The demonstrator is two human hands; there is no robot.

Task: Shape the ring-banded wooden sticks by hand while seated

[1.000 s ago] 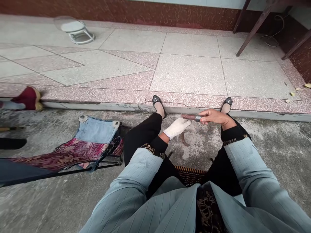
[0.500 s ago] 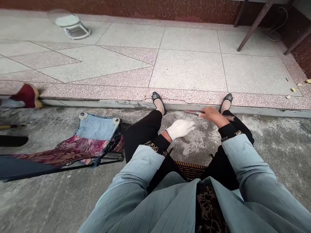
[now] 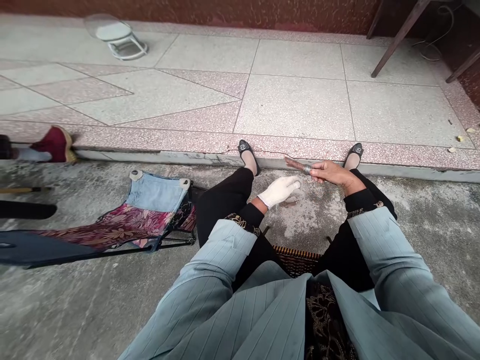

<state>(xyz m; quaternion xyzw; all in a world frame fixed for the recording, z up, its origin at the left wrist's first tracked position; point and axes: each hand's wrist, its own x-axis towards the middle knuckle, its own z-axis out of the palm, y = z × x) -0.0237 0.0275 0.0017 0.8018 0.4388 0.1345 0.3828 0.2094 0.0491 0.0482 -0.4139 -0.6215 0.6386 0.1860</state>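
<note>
My left hand, in a white knitted glove, hovers above the concrete between my knees with its fingers curled together. A small brown piece shows just below the glove. I cannot make out whether the fingers hold it. My bare right hand is closed around a thin brown stick with silvery wire wound around it near the fingers. The stick's far end points left and slightly up, above my gloved fingertips and apart from them. Its other end is hidden by my right hand.
A low folding chair with denim and floral cloth stands on my left. Beyond it is another person's red shoe. A tiled step runs in front, carrying a small white stool and dark table legs. A woven seat is under me.
My right hand has turned the stick so that its far end tilts upward. My left hand has moved slightly away from me. The view has shifted a little to the left.
</note>
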